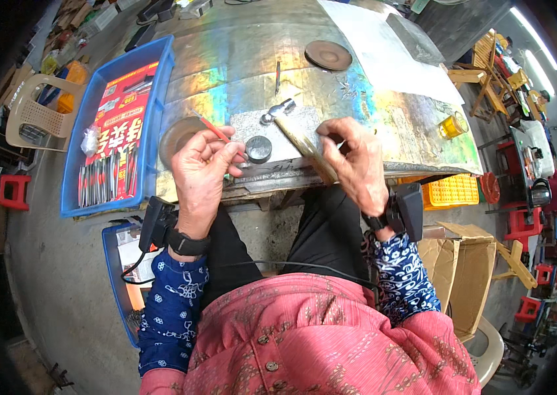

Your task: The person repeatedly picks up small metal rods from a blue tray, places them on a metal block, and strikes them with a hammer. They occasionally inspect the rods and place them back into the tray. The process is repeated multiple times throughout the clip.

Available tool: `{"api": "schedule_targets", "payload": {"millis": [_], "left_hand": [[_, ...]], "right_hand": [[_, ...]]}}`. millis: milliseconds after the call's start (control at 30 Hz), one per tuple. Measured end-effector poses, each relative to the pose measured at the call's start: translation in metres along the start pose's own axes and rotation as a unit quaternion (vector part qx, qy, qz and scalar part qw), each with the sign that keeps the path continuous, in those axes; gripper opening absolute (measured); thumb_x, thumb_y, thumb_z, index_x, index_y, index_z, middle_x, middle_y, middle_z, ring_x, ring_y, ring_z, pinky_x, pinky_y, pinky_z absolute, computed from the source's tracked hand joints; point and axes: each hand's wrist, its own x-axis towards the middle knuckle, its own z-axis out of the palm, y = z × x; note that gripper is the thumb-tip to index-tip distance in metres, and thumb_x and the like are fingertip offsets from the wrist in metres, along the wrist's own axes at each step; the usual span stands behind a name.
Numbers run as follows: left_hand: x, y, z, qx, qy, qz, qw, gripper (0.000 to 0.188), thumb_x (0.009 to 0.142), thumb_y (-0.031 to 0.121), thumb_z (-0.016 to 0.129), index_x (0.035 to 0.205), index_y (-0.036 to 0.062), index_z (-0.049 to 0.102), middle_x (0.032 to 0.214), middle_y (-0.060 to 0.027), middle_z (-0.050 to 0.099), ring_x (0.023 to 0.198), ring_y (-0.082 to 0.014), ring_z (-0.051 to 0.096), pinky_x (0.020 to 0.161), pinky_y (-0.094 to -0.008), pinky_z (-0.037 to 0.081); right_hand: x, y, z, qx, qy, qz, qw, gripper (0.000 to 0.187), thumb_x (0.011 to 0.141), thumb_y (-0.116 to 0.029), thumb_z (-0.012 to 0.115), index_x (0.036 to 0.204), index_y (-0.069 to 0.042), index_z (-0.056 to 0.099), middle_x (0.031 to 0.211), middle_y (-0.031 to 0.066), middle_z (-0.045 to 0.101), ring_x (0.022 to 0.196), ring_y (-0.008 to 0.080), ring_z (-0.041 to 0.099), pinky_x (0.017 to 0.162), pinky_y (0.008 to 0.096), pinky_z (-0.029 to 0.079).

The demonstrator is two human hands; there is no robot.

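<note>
My left hand [200, 171] pinches a thin red stick-like tool [214, 128] with a dark tip, which points up and to the left. A hammer [299, 139] with a shiny metal head and a worn wooden handle lies on a grey speckled block [247, 122] at the table's near edge. Beside the handle, my right hand [361, 164] has its fingers curled in; what they hold, if anything, is hidden. A dark round disc [258, 149] rests on the block, close to my left fingertips. Partly behind my left hand is a brown round plate [171, 141].
On the left, a blue tray [165, 85] contains a red printed sheet and several thin dark and red pieces. A dark round plate [328, 55], a slim dark tool [278, 77], white sheeting [374, 46] and a yellow jar [453, 125] occupy the table. A cardboard box [476, 276] stands lower right.
</note>
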Motion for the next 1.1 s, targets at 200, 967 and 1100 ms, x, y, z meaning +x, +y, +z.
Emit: {"api": "schedule_targets", "payload": {"millis": [200, 967, 1100], "left_hand": [[-0.024, 0.006, 0.003, -0.139, -0.028, -0.063, 0.988, 0.021, 0.093, 0.006, 0.060, 0.112, -0.0027, 0.057, 0.094, -0.0149, 0.068, 0.078, -0.0178, 0.069, 0.063, -0.0261, 0.060], [-0.050, 0.009, 0.009, -0.205, -0.022, -0.046, 0.977, 0.019, 0.093, 0.004, 0.057, 0.111, -0.0029, 0.056, 0.097, -0.0161, 0.067, 0.080, -0.0201, 0.069, 0.067, -0.0292, 0.060], [-0.051, 0.008, 0.009, -0.229, -0.013, -0.046, 0.972, 0.019, 0.092, 0.006, 0.062, 0.108, -0.0030, 0.059, 0.095, -0.0155, 0.068, 0.079, -0.0188, 0.068, 0.069, -0.0283, 0.059]], "right_hand": [[-0.020, -0.039, 0.020, 0.160, -0.040, -0.009, 0.986, 0.014, 0.083, 0.002, 0.061, 0.096, 0.000, 0.066, 0.081, 0.0060, 0.060, 0.069, 0.0119, 0.057, 0.061, 0.0241, 0.046], [-0.035, -0.066, 0.039, 0.246, -0.031, 0.071, 0.966, 0.014, 0.082, 0.004, 0.064, 0.096, 0.002, 0.061, 0.086, 0.0031, 0.053, 0.071, 0.0073, 0.057, 0.061, 0.0204, 0.048], [-0.038, -0.067, 0.044, 0.261, -0.005, 0.082, 0.962, 0.017, 0.082, 0.004, 0.064, 0.098, 0.002, 0.060, 0.082, 0.0085, 0.058, 0.069, 0.0141, 0.060, 0.062, 0.0256, 0.049]]}}
